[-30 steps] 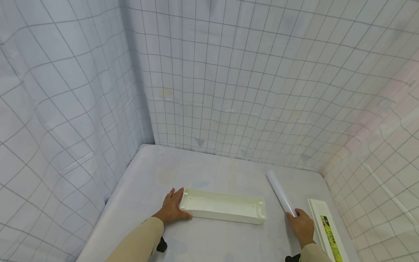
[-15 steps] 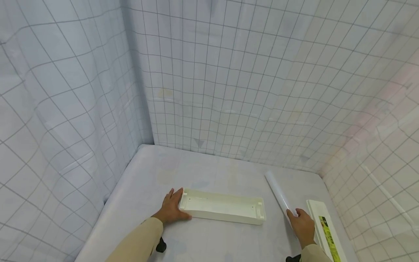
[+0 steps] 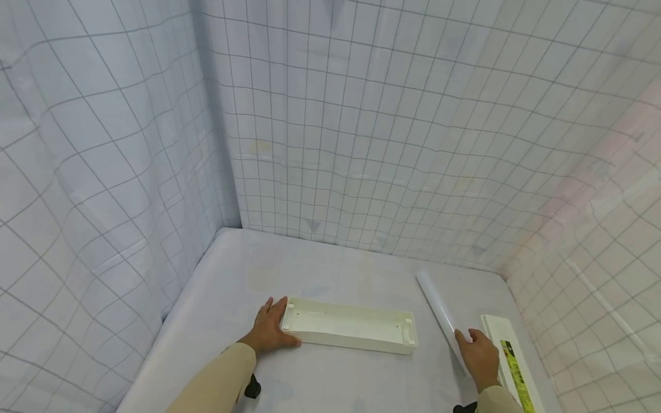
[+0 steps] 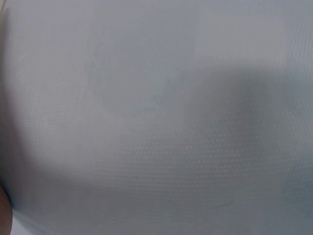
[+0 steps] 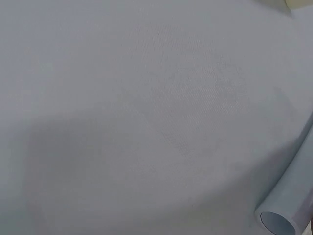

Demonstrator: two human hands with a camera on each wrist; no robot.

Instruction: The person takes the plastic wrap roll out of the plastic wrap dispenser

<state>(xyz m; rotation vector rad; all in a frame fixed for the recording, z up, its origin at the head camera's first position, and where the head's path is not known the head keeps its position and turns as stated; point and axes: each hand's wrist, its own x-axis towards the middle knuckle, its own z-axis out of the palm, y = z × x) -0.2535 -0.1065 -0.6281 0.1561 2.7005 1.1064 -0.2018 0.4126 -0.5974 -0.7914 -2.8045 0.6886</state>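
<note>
A long, shallow cream-white plastic tray (image 3: 351,325), open at the top, lies on the cloth-covered table in the head view. My left hand (image 3: 269,332) grips its left end, thumb along the near wall and fingers at the far corner. On the right, a slim, glossy white roll (image 3: 436,298) slants across the cloth. My right hand (image 3: 479,355) holds it toward its near end, thumb and fingertips on it. The right wrist view shows the hollow end of this roll (image 5: 288,200). Mostly cloth fills the left wrist view, with a bit of a finger (image 4: 4,215) at the edge.
A long white lid-like piece (image 3: 497,330) with a yellow-green label (image 3: 518,376) lies just right of my right hand. Gridded white curtains (image 3: 351,143) hang along the left, back and right of the table (image 3: 289,252).
My right hand has shifted slightly right, and more of the roll's near end shows beside it. My left hand stays at the tray's left end.
</note>
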